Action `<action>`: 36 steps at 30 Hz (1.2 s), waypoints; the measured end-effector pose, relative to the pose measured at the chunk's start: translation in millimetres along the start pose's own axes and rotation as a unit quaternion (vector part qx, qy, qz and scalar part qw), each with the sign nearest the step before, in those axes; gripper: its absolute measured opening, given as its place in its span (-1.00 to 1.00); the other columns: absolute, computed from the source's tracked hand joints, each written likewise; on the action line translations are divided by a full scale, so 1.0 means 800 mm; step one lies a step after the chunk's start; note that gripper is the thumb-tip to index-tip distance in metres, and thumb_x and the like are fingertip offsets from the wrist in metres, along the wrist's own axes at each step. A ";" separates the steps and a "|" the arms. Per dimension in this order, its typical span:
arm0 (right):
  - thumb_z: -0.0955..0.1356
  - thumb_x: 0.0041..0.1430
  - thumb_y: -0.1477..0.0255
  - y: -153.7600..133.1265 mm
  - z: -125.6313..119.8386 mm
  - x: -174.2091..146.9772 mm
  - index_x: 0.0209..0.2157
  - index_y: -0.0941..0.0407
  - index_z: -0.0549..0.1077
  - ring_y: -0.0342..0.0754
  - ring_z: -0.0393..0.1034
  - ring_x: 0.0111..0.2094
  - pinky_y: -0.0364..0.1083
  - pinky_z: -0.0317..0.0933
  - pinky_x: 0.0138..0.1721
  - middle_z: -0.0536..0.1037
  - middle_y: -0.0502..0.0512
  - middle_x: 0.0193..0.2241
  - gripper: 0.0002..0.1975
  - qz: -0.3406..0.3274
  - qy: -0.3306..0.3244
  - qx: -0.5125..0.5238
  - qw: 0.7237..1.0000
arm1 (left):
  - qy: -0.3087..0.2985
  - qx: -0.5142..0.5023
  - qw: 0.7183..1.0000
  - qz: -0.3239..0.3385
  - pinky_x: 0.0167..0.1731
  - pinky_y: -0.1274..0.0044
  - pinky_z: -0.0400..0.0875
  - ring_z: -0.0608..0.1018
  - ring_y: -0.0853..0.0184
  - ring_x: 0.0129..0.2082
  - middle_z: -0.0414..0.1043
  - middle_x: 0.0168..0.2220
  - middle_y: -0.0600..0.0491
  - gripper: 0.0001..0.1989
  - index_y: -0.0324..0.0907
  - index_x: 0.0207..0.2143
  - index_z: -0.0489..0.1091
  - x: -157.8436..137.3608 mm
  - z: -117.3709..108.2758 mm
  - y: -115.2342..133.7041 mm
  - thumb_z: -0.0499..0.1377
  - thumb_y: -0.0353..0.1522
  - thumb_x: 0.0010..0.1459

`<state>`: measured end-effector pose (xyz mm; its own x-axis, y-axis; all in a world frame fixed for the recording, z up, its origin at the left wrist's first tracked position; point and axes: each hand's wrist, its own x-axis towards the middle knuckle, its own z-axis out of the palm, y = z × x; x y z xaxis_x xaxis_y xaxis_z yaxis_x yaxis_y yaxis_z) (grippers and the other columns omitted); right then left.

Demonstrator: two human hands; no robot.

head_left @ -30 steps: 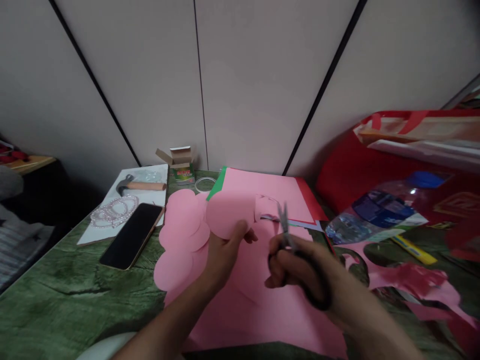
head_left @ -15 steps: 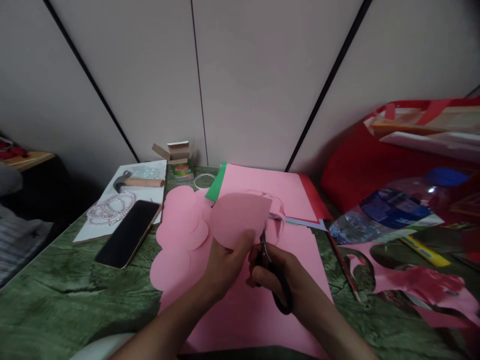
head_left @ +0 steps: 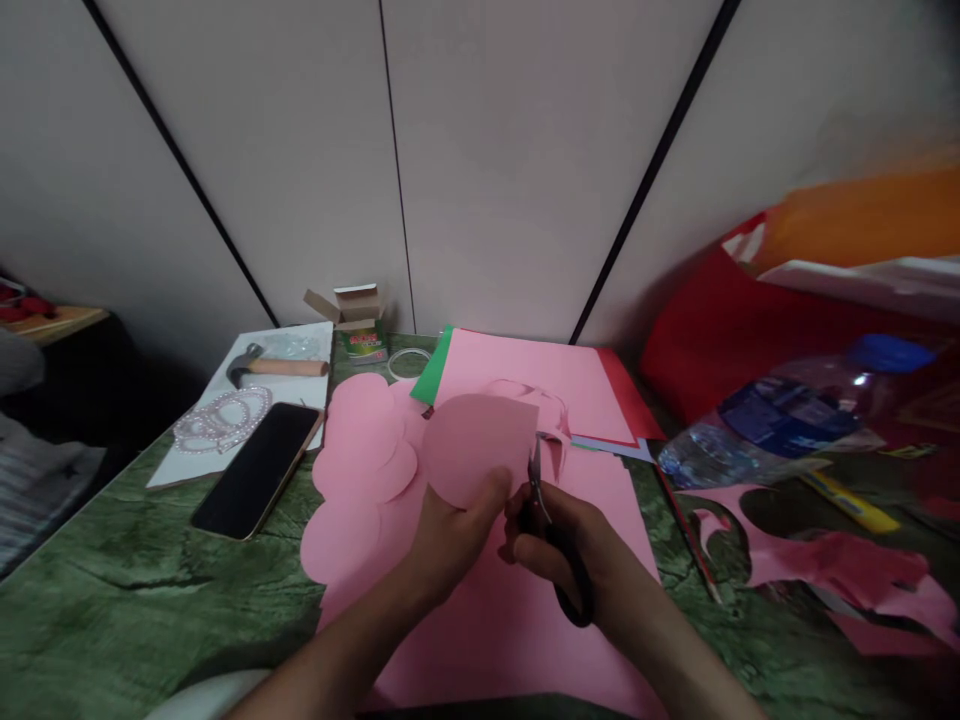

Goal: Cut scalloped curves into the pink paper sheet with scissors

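Between thumb and fingers, my left hand point(head_left: 457, 535) grips a piece of pink paper point(head_left: 476, 445) with a rounded left side and a straight-edged corner at right. My right hand point(head_left: 559, 540) is closed round the black handles of a pair of scissors point(head_left: 537, 490). The blades point up and away from me, right beside the paper's right edge. Beneath both hands lie large pink sheets point(head_left: 487, 640). To the left is a pile of pink paper circles point(head_left: 352, 470). Thin pink offcuts point(head_left: 559, 425) rest behind the scissors.
At left are a phone point(head_left: 259, 470), a hammer point(head_left: 277, 367) and a string of beads point(head_left: 223, 420). A small open box point(head_left: 364, 335) stands near the wall. On the right are a water bottle point(head_left: 780, 420), a pencil point(head_left: 688, 535), a yellow cutter point(head_left: 855, 503), pink scraps point(head_left: 847, 570) and a red bag point(head_left: 705, 310).
The scissors and my right hand have shifted slightly right, with the blades now just off the paper's edge. The held paper has dipped a little. Something orange has appeared above the red bag.
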<state>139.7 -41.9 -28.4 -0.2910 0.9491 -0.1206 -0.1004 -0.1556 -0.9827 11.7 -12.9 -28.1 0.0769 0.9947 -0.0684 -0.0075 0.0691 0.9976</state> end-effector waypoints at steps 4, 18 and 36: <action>0.37 -0.04 0.27 -0.001 -0.004 0.000 -0.42 0.15 0.28 -0.15 0.17 -0.47 -0.15 0.06 -0.44 0.26 -0.05 -0.53 -0.73 -0.009 0.009 -0.024 1.000 | -0.044 0.004 0.999 0.003 -0.56 0.59 0.36 0.45 0.40 -0.59 0.40 -0.61 0.08 -0.81 -0.21 -0.56 0.37 -0.002 0.000 0.002 0.08 -0.33 0.02; 0.37 -0.04 0.31 -0.005 -0.003 0.003 -0.46 0.16 0.25 -0.21 0.05 -0.54 -0.20 0.00 -0.52 0.18 -0.11 -0.58 -0.75 -0.019 0.024 -0.060 0.998 | -0.064 0.013 0.998 0.017 -0.44 0.55 0.39 0.50 0.33 -0.45 0.48 -0.49 0.02 -0.85 -0.21 -0.47 0.42 -0.001 -0.002 0.003 0.07 -0.36 0.01; 0.38 -0.06 0.30 -0.007 0.001 0.001 -0.50 0.15 0.23 -0.22 0.03 -0.57 -0.21 -0.02 -0.55 0.18 -0.13 -0.61 -0.74 -0.004 0.042 -0.079 0.996 | -0.062 -0.002 0.998 0.013 -0.49 0.62 0.39 0.50 0.37 -0.42 0.48 -0.44 0.05 -0.86 -0.19 -0.36 0.40 0.000 -0.004 0.003 0.10 -0.37 0.00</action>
<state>139.1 -40.5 -22.9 -0.2088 0.9708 -0.1181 0.0507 -0.1098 -0.9927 8.5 -12.2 -25.6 0.1997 0.9791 -0.0395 -0.0158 0.0436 0.9989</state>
